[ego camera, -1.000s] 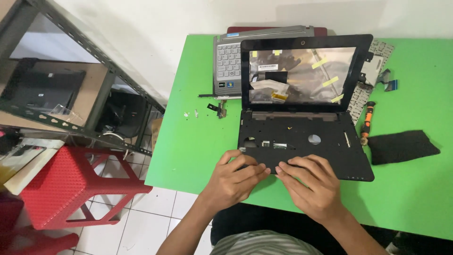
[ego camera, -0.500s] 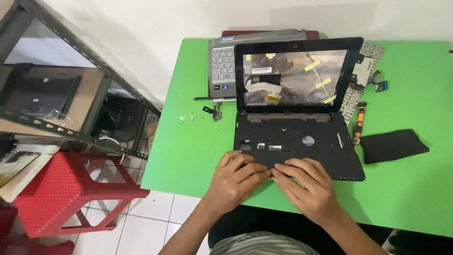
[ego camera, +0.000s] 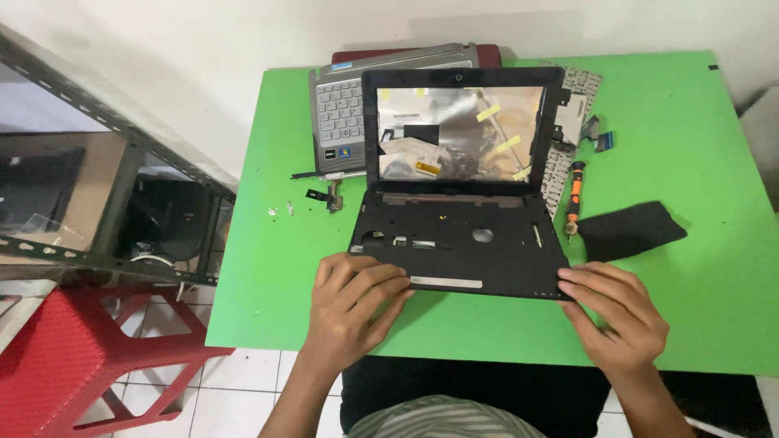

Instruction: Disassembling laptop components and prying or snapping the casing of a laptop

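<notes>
A bright green table (ego camera: pixel 698 162) takes up most of the room in front of the person, its near edge running just above their lap and its left edge dropping off toward a metal shelf rack (ego camera: pixel 105 186) and a red plastic stool (ego camera: pixel 57 357) on the tiled floor. In the middle of the table sits a small black laptop (ego camera: pixel 462 243), opened up, with the keyboard gone from its base and the bare lid interior showing foil and yellow tape strips. Its front edge lies close to the table's near edge. Behind it, partly hidden by the lid, lies a silver laptop (ego camera: pixel 341 113) on top of a dark red one. There is a wide stretch of bare green to the right and a narrower strip to the left of the black base.

The left hand (ego camera: pixel 353 312) rests on the front left corner of the base, fingers spread and curled down over its front edge. The right hand (ego camera: pixel 621 320) is at the front right corner, fingers extended and pressed flat against that corner, grasping nothing else.

Right of the laptop lies a black cloth (ego camera: pixel 633 229), just beside an orange-handled screwdriver (ego camera: pixel 574 199). A loose keyboard (ego camera: pixel 568 122) peeks out behind the lid. Small hinge parts and screws (ego camera: pixel 324 197) lie scattered left of the base.
</notes>
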